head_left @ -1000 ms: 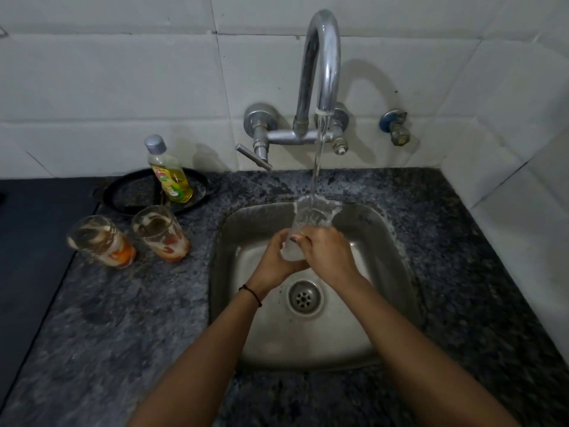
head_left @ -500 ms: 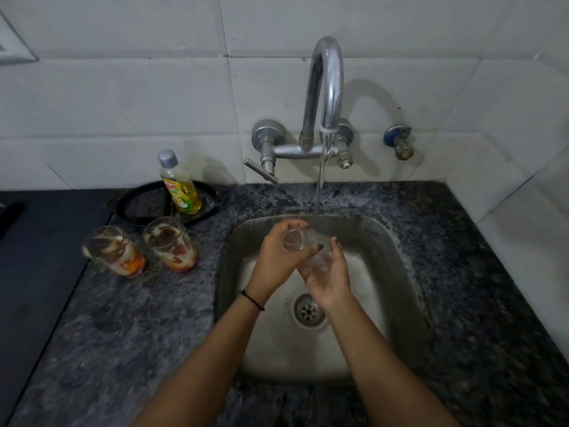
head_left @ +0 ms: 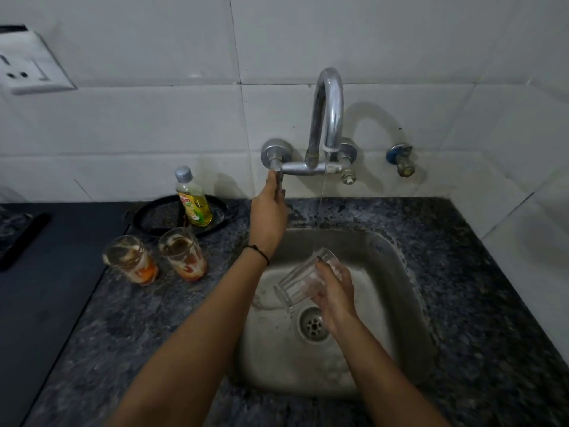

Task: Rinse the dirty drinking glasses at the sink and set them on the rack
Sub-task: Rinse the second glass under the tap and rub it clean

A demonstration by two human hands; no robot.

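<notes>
My right hand (head_left: pixel 334 291) grips a clear ribbed glass (head_left: pixel 300 282) over the steel sink (head_left: pixel 397 272), tipped mouth down to the left, with water dripping out above the drain (head_left: pixel 314 326). My left hand (head_left: pixel 269 215) reaches up and closes on the tap lever (head_left: pixel 278 180) of the chrome faucet (head_left: pixel 329 112). A thin stream of water still falls from the spout. Two dirty glasses with orange and red residue stand on the counter left of the sink, one (head_left: pixel 131 260) further left and one (head_left: pixel 183 254) nearer the basin.
A yellow dish soap bottle (head_left: pixel 194 198) stands on a black round pan (head_left: pixel 154 217) behind the dirty glasses. A dark stovetop (head_left: pixel 37 288) lies at the far left. A wall socket (head_left: pixel 27 66) and a second valve (head_left: pixel 401 160) are on the tiled wall. No rack is in view.
My left hand let go of the glass and rose to the tap lever. My right hand tipped the glass mouth down and lowered it. The water stream has thinned.
</notes>
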